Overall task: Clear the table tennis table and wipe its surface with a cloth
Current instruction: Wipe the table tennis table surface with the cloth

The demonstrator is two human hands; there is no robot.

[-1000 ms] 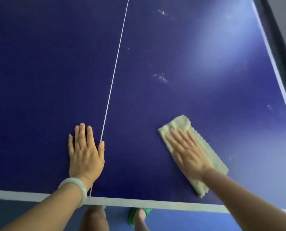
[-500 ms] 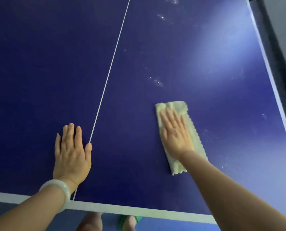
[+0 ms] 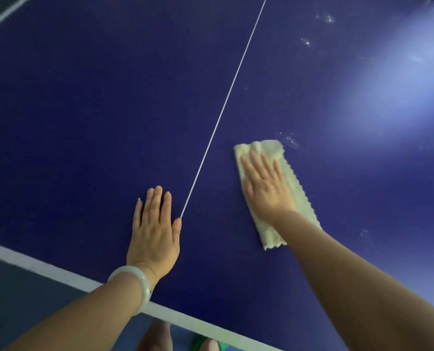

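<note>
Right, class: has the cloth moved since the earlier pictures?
Yes. Under the right hand, the cloth has slid forward, away from the near edge line and closer to the centre line, reaching the dust patch.

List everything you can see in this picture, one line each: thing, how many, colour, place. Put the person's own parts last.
Dark blue table tennis table: one, dark blue, fills most of the view.
Thin white centre line: one, white, runs away up the table.
Wide white edge band: one, white, along the near edge.
Folded pale yellow towelling cloth: one, pale yellow, right of the centre line.
Whitish dusty smudges: several, whitish, on the right half, one by the cloth's far end.
Green sandal: one, green, below the near edge.
Pale round bangle: one, whitish, on the left wrist.
Left hand: one, flat on the table, left of the centre line.
Right hand: one, fingers straight, pressing on the cloth.
</note>
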